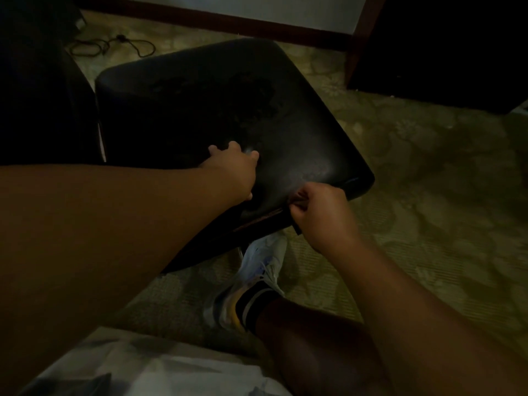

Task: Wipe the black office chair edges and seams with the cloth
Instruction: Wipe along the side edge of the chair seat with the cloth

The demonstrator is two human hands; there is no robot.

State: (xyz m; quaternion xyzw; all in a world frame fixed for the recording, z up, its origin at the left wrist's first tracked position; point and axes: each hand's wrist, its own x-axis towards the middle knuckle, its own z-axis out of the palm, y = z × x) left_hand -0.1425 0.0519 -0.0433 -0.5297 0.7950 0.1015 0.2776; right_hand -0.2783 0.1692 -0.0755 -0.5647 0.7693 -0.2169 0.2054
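Your left hand point(233, 167) rests on top of the black chair seat point(217, 110), near its front edge, with its fingers spread out and holding nothing. Your right hand point(320, 212) is at that front edge, and its fingers are curled tight on something dark. It may be the cloth point(297, 230), but the room is too dim to be sure. The front seam point(257, 222) of the seat runs long from your right hand toward your left arm. Your right hand is the nearer one, so I think it should slide along that seam. Your white shoe point(257, 270) sits on the carpet point(428, 195) just under the seat's front edge.
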